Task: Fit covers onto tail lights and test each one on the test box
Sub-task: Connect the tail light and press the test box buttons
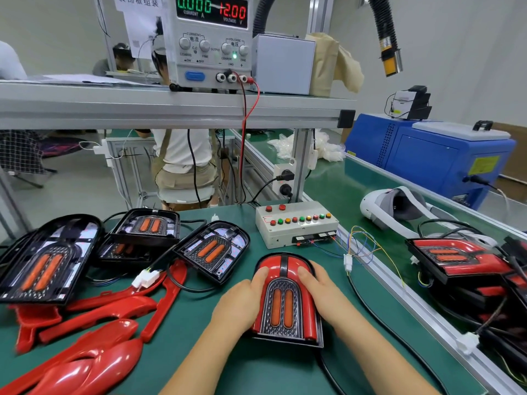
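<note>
My left hand (245,297) and right hand (320,289) lie nearest. Both are spread flat with the fingers straight, gripping nothing, and they press down on either side of the red cover (295,261). The cover sits on a tail light (282,305) that lies flat on the green desk (199,352) right in front of me. To its left lie loose covers (94,360), with bare lights (211,249) behind them. Just beyond the light stands the test box (296,226), and its wired plug (348,263) lies on the desk to the right. Farther right are finished lights (456,256). On the shelf (171,106) above, the supply (211,38) reads 12.00 volts.
</note>
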